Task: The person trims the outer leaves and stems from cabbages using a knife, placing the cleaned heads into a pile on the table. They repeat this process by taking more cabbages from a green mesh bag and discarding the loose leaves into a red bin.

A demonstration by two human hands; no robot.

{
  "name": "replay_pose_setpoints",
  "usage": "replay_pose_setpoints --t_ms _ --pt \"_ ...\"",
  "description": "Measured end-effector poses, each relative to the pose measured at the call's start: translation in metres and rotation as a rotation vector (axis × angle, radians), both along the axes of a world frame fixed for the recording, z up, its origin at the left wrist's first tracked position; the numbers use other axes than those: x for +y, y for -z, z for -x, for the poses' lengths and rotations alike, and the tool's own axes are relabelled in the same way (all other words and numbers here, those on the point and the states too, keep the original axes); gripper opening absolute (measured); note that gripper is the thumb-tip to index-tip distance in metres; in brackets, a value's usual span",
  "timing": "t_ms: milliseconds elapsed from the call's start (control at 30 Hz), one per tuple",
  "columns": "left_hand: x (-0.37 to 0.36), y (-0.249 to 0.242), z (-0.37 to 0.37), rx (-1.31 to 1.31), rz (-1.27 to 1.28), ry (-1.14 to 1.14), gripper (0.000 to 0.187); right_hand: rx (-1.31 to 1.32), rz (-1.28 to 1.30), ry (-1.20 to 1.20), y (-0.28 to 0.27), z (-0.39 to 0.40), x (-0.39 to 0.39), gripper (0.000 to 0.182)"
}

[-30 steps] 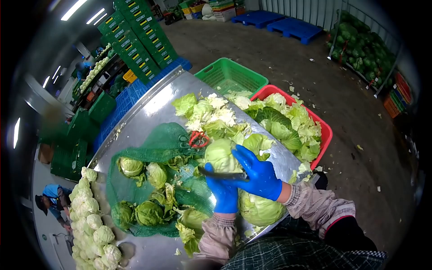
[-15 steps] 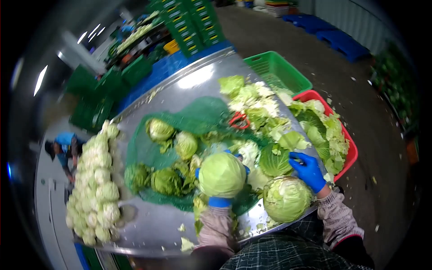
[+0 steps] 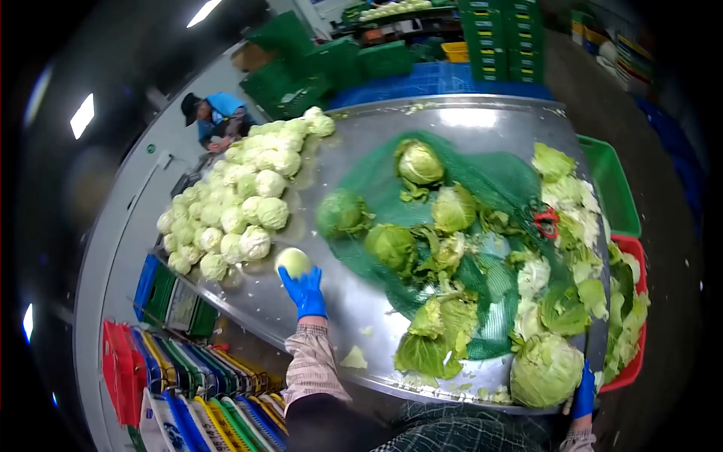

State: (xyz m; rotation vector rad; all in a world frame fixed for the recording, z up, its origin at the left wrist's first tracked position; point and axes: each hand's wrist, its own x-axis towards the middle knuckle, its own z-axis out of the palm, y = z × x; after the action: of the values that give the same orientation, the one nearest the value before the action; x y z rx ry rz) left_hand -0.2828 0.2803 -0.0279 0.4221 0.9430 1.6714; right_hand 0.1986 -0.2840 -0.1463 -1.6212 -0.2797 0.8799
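Observation:
My left hand, in a blue glove, reaches out over the metal table with its fingers spread. A trimmed pale cabbage sits right at those fingertips, slightly blurred. Low at the right edge, my right hand is closed around what looks like a knife, its thin dark blade pointing up; the grip is mostly hidden. Beside that hand rests a large untrimmed cabbage. Several untrimmed cabbages lie on a green net mid-table. Left of them is a pile of trimmed cabbages.
Red scissors lie near the loose leaves along the table's right side. Past that edge stand a green crate and a red crate. Folded crates are stacked lower left. Another person is behind the pile.
My left hand has carried the trimmed cabbage leftward from the net toward the pile, and its fingers have spread. My right hand has dropped to the table's near right edge. The view has swung left.

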Motion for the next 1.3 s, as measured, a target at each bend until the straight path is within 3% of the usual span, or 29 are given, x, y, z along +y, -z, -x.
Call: replay_pose_setpoints --t_ms 33,67,100,133,167,200,233,267,300,333,367,400,433,533,567,633,767,833,867,967,1033,1067,1100,1167,1200,1300 --pt "-0.010 -0.025 -0.033 0.115 -0.023 -0.001 0.052 0.013 -0.072 0.009 -0.015 0.014 0.010 0.040" --pt "-0.030 -0.058 -0.068 0.218 -0.232 0.299 0.048 0.028 -0.145 0.016 -0.039 0.031 0.027 0.041" --pt "-0.061 -0.086 -0.114 0.343 -0.279 0.494 0.044 -0.018 -0.082 -0.047 -0.065 0.037 0.038 0.039" --pt "-0.099 -0.104 -0.158 0.453 -0.349 0.717 0.038 0.354 -0.108 0.215 -0.116 0.062 0.060 0.037" --pt "-0.134 -0.100 -0.189 0.497 -0.440 1.047 0.039 0.146 -0.014 0.241 -0.073 0.060 0.036 0.033" --pt "-0.167 -0.083 -0.214 0.726 -0.410 1.298 0.045 -0.264 0.099 -0.005 -0.084 0.055 0.037 0.030" --pt "-0.196 -0.072 -0.231 0.966 -0.419 1.509 0.052 -0.224 0.203 0.089 -0.121 0.071 0.055 0.029" --pt "-0.222 -0.062 -0.244 1.042 -0.376 1.558 0.058 -0.140 0.197 0.124 -0.139 0.080 0.062 0.031" --pt "-0.242 -0.052 -0.251 1.136 -0.332 1.588 0.065 -0.053 0.173 0.145 -0.148 0.084 0.066 0.034" --pt "-0.254 -0.033 -0.255 1.261 -0.513 1.466 0.068 -0.041 0.147 0.142 -0.129 0.087 0.065 0.036" --pt "-0.263 -0.035 -0.260 1.200 -0.346 1.441 0.068 -0.025 0.114 0.136 -0.123 0.093 0.071 0.039" --pt "-0.264 -0.033 -0.263 1.053 -0.277 1.465 0.071 0.372 0.044 0.154 -0.123 0.097 0.070 0.043" --pt "-0.262 -0.028 -0.267 0.908 -0.200 1.478 0.074 0.474 -0.014 0.088 -0.120 0.103 0.072 0.043" --pt "-0.269 -0.040 -0.272 0.769 -0.624 1.467 0.084 0.168 -0.151 0.238 -0.125 0.109 0.078 0.045" --pt "-0.267 -0.038 -0.276 0.895 -0.837 1.439 0.093 0.096 -0.193 0.292 -0.135 0.111 0.072 0.045" --pt "-0.272 -0.046 -0.293 0.804 -0.680 1.539 0.094 0.137 -0.159 0.303 -0.131 0.104 0.065 0.046" --pt "-0.289 -0.034 -0.312 0.675 -0.211 1.321 0.089 0.154 -0.010 0.304 -0.110 0.094 0.056 0.046" --pt "-0.307 -0.048 -0.308 0.590 -0.026 1.432 0.090 0.096 -0.197 0.254 -0.111 0.090 0.055 0.043" --pt "-0.305 -0.027 -0.303 0.740 -0.184 1.415 0.095 0.088 -0.159 0.255 -0.116 0.094 0.058 0.042" --pt "-0.293 -0.032 -0.314 0.861 -0.368 1.451 0.102 0.083 -0.034 0.159 -0.114 0.092 0.051 0.045" --pt "-0.294 -0.052 -0.332 0.786 -0.284 1.490 0.100 0.095 0.136 0.057 -0.111 0.087 0.040 0.047" --pt "-0.304 -0.060 -0.334 0.792 -0.260 1.453 0.097 -0.480 0.119 0.066 -0.090 0.088 0.035 0.046" --pt "-0.310 -0.050 -0.328 0.917 -0.538 1.401 0.100 -0.690 0.230 0.110 -0.094 0.080 0.033 0.043" --pt "-0.317 -0.045 -0.320 1.187 -0.801 1.367 0.103 -0.783 0.196 0.189 -0.123 0.071 0.034 0.043" --pt "-0.320 -0.047 -0.321 1.202 -0.807 1.342 0.106 -0.857 0.218 0.072 -0.134 0.072 0.034 0.044" --pt "-0.304 -0.045 -0.337 1.011 -0.535 1.503 0.105 -0.986 0.334 -0.175 -0.146 0.075 0.030 0.046"
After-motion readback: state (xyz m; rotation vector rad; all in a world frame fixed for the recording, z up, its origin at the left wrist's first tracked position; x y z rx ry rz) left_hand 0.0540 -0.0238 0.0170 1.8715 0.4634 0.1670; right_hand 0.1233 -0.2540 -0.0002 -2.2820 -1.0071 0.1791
